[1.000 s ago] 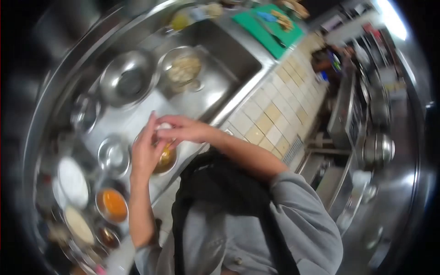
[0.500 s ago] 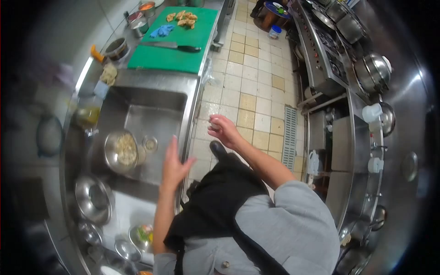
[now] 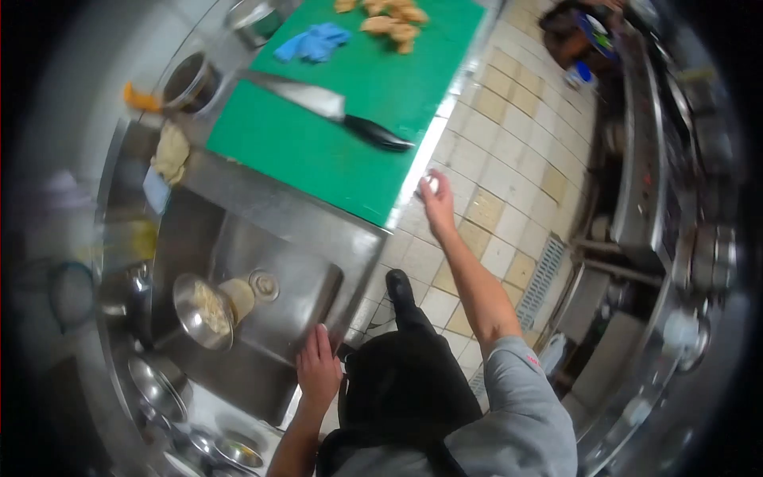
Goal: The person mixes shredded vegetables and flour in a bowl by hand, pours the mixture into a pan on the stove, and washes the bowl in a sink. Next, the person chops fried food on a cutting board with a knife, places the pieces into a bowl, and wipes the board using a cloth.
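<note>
My right hand (image 3: 438, 208) is beside the right edge of the green cutting board (image 3: 318, 159), fingers curled around a small white thing (image 3: 431, 184) whose kind I cannot make out. On the board lies a large knife (image 3: 318, 100), its black handle toward that hand. A crumpled blue cloth or glove (image 3: 314, 43) and light brown pieces (image 3: 393, 24), perhaps meat, lie farther up. My left hand (image 3: 319, 375) is at the front rim of the steel sink (image 3: 278, 310), fingers stretched out and holding nothing. A metal bowl of pale pieces (image 3: 204, 312) tilts inside the sink.
Several metal bowls (image 3: 159, 389) stand left of the sink. A dark pot (image 3: 191, 83) and a beige cloth (image 3: 171, 153) are by the wall. Tiled floor (image 3: 493, 151) with a drain grate (image 3: 544, 270) runs between the counter and the stove (image 3: 640, 159).
My view has turned and come closer to the cutting board. The right hand has reached forward to the board's edge. My left hand has dropped to the sink rim, its thumb no longer spread.
</note>
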